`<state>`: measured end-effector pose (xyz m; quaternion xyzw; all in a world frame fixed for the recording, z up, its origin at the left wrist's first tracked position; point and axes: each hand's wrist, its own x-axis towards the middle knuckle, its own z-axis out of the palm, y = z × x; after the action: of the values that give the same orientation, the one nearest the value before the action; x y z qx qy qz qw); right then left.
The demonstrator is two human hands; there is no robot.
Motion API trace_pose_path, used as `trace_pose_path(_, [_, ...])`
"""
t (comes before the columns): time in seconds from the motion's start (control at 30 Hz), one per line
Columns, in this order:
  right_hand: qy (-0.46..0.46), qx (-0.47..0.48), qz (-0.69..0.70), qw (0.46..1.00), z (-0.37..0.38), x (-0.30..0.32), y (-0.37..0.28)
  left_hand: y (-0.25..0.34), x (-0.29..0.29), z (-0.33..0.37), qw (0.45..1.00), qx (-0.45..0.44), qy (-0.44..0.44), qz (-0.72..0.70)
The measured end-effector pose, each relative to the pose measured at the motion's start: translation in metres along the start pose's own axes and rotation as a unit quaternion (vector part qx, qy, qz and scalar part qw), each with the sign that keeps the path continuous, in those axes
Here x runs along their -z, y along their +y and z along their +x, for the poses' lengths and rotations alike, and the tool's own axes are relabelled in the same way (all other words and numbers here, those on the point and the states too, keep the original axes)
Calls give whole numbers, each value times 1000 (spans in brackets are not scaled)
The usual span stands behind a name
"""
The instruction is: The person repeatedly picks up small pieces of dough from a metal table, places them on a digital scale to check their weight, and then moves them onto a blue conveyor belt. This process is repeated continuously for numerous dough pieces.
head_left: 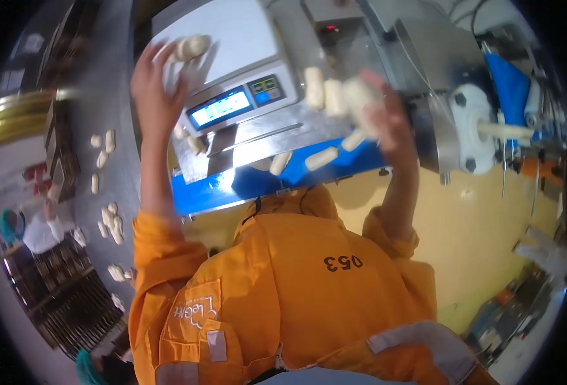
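Pale, cylinder-shaped dough pieces lie on the white top of a digital scale with a lit display. My left hand reaches over the scale's left edge, its fingertips at these pieces and its thumb spread away from them. On the right, my right hand is smeared by motion, with a blurred dough piece in its fingers. Just left of it two dough rolls sit beside the scale. More dough rolls rest on a blue conveyor belt below the scale's metal stand.
To the left runs a long grey table with scattered dough pieces. Metal machinery with a white fitting stands at the right, over a yellow floor. Another person in white is at the far left, near dark racks.
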<state>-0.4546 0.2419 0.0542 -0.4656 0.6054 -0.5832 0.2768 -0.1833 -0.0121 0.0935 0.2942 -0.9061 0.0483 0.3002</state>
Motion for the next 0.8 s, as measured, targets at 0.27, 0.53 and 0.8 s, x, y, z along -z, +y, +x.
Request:
trace_pose_path(0.27, [56, 176, -60, 981, 159, -107, -38, -50, -42, 40, 989, 48, -143, -4])
trace_pose_path(0.53, [17, 44, -405, 913, 142, 0, 264, -53, 76, -34, 843, 400, 131, -335])
trace_pose_path(0.8, [-147, -139, -290, 936, 147, -71, 392, -33, 120, -130, 833, 466, 82, -288])
